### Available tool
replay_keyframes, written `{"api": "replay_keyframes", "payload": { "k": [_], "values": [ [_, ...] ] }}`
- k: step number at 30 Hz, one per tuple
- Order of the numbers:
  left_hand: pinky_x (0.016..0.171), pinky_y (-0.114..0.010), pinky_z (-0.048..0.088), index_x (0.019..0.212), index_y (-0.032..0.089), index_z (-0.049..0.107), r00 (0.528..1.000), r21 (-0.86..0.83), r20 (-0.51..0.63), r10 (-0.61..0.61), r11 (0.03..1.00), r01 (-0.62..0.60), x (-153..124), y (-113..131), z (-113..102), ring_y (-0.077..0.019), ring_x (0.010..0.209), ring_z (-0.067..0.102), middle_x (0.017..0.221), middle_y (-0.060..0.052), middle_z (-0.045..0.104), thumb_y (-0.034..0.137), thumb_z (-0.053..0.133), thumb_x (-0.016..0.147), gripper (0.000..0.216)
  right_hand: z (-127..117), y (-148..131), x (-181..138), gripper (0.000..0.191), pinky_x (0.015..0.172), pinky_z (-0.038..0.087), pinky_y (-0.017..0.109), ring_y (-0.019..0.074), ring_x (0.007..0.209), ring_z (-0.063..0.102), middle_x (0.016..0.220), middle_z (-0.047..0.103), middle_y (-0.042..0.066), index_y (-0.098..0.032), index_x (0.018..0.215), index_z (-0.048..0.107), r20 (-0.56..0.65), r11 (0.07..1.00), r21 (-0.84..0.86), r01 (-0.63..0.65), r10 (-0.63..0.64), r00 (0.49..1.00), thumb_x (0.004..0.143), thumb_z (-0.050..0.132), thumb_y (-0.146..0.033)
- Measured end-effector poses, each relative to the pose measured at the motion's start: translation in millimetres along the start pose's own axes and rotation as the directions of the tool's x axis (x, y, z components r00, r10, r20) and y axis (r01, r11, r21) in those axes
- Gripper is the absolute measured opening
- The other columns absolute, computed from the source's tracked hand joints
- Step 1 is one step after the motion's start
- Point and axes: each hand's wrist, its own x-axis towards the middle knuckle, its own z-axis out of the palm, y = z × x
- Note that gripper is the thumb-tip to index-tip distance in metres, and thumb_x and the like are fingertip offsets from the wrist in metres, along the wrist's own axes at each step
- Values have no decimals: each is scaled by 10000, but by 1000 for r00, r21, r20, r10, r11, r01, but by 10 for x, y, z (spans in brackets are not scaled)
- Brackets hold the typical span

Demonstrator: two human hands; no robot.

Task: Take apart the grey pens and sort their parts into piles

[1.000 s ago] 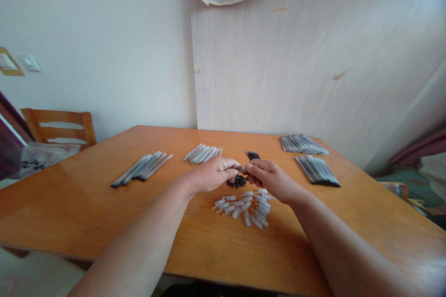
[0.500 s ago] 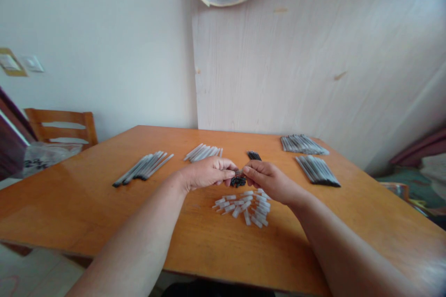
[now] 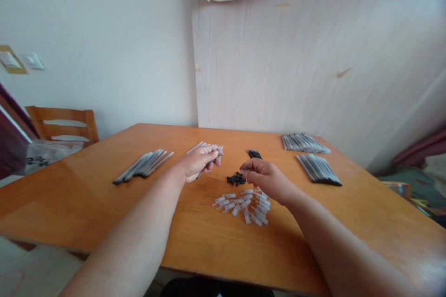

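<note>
My left hand [image 3: 202, 162] is closed around a slim translucent tube with a dark end, which pokes out below the palm. Right behind it lies a pile of clear white tubes [image 3: 195, 147], partly covered by the hand. My right hand [image 3: 261, 176] is pinched, with a small pale thing at its fingertips that I cannot make out. Beside those fingertips is a small heap of short black pieces [image 3: 236, 179]. Nearer to me, several small white pieces with thin tips [image 3: 245, 203] are scattered. Past the right hand lies a bunch of thin black rods [image 3: 254, 153].
On the wooden table [image 3: 195, 241], dark-ended tubes [image 3: 144, 167] lie at left. Two more groups are at right, a near row [image 3: 318, 170] and a far stack [image 3: 304, 143]. A wooden chair [image 3: 64, 123] and a clear plastic bag [image 3: 50, 153] stand beyond the left edge.
My hands were together over the black pieces and are now apart. The left hand has moved left toward the clear tubes; the right has stayed nearly in place. The black heap shows more.
</note>
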Motion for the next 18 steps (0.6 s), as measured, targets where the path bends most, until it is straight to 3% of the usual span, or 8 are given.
{"api": "replay_keyframes", "payload": {
  "k": [8,13,18],
  "values": [
    [500,-188,319,923,120,633,995,-143,-95,-16,990,2,27,23,24,-65,542,491,761,-52,637,246,618,770,198,249,-37,-10,205,749,416,295,179,847,569,831,659,62,-205,953,720,188,905,-326,274,-222,957,889,539,-278],
    [576,-218,384,901,117,615,996,-207,-94,3,978,-23,23,31,46,-94,597,551,754,-57,636,228,590,788,160,283,-34,-16,253,726,396,285,179,823,567,826,635,61,-248,926,736,223,833,-476,283,-197,955,922,509,-360],
    [616,-242,415,927,119,602,996,-210,-84,-16,978,-2,23,33,55,-119,648,589,795,-72,645,243,593,801,177,301,-2,-16,254,720,385,278,177,824,562,857,637,66,-243,998,722,280,789,-516,335,-214,936,924,510,-362]
  ]
}}
